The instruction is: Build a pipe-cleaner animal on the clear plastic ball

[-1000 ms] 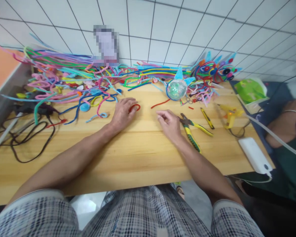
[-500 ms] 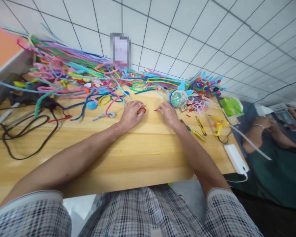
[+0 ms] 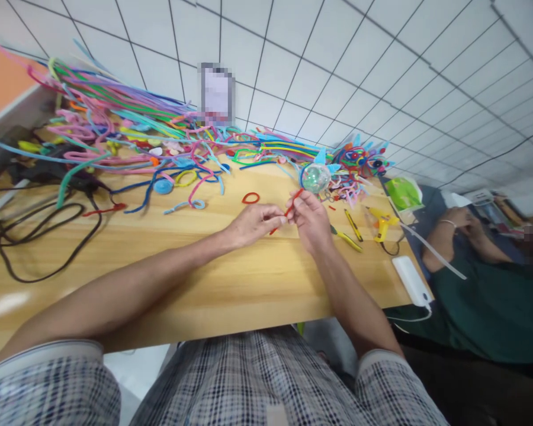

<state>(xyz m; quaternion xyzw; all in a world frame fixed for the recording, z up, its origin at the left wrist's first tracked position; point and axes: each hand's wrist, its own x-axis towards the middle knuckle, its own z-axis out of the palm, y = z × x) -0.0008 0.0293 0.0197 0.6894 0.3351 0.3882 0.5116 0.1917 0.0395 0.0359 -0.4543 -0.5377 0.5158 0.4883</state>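
Observation:
A short red pipe cleaner [image 3: 291, 205] runs diagonally between my two hands, above the wooden table [image 3: 231, 284]. My right hand [image 3: 311, 220] pinches its upper part between thumb and fingers. At its lower end, my left hand [image 3: 257, 223] has thumb and fingertips closed on it. Just beyond my left hand lies a red pipe cleaner ring [image 3: 250, 198] on the tabletop. A clear ball with light blue pointed pieces [image 3: 316, 177] sits behind my right hand. Close to my right wrist are pliers with yellow handles [image 3: 349, 241].
Colourful pipe cleaners [image 3: 128, 106] are heaped along the back wall. A black cable [image 3: 48, 275] coils at left. On the right are a yellow cutter [image 3: 353, 225], a yellow glue gun [image 3: 384, 226] and a white power strip [image 3: 411, 280]. Another person [image 3: 475, 284] sits beyond the table's right edge.
My left hand has let go of the red ring and moved right to the short red pipe cleaner. My right hand has lifted that piece and turned it up.

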